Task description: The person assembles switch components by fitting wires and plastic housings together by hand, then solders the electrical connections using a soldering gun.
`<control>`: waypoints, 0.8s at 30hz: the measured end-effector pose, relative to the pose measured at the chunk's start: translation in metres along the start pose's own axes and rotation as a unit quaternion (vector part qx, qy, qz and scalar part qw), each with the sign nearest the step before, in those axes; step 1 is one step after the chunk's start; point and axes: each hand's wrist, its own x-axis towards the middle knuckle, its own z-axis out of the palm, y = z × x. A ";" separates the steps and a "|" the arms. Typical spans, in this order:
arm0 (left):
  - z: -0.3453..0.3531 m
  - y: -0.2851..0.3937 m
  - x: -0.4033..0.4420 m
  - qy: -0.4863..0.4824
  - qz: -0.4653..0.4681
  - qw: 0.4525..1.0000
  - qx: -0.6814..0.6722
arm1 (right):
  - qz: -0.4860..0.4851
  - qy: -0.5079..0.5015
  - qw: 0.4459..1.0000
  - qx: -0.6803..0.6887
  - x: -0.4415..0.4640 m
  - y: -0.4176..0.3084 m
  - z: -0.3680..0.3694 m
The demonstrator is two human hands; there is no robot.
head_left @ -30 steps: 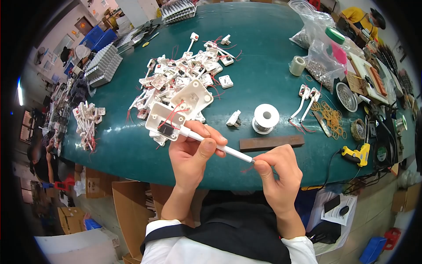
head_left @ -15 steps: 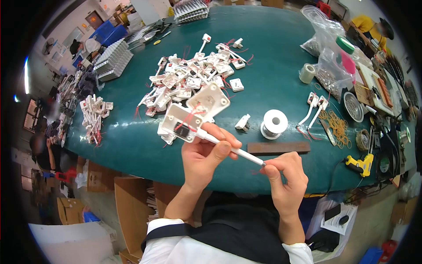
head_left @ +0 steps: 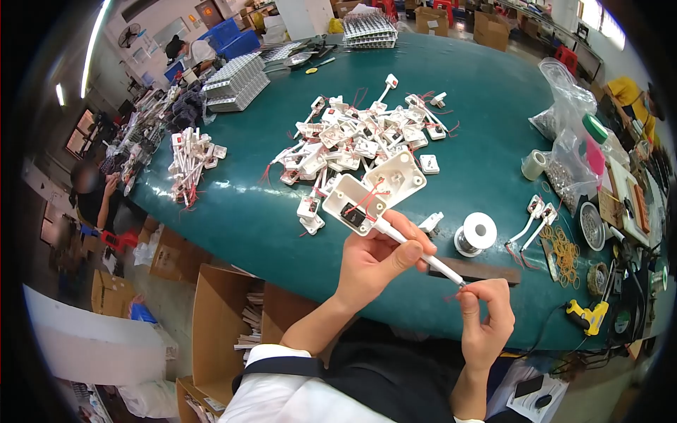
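Between both hands [head_left: 431,278]: white tube [head_left: 416,254] | left grasps shaft, right pinches tip

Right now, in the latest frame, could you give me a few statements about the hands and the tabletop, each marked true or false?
1. The left hand holds the white tube. True.
2. The right hand lies flat on the table. False: the right hand pinches at the tube's far end.
3. Red wires show at the open white housing. True.
4. The yellow tool is in the left hand. False: the yellow tool lies near the table's right edge.
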 end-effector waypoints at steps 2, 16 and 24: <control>-0.002 0.002 0.001 -0.001 0.016 1.000 0.016 | 0.015 0.001 1.000 0.005 0.001 -0.003 -0.001; 0.006 -0.004 -0.008 -0.052 -0.150 0.986 0.050 | -0.052 0.033 0.998 0.004 0.016 -0.021 -0.010; 0.018 -0.015 -0.022 -0.113 -0.129 0.971 0.168 | -0.101 0.018 0.995 -0.012 0.034 -0.019 0.009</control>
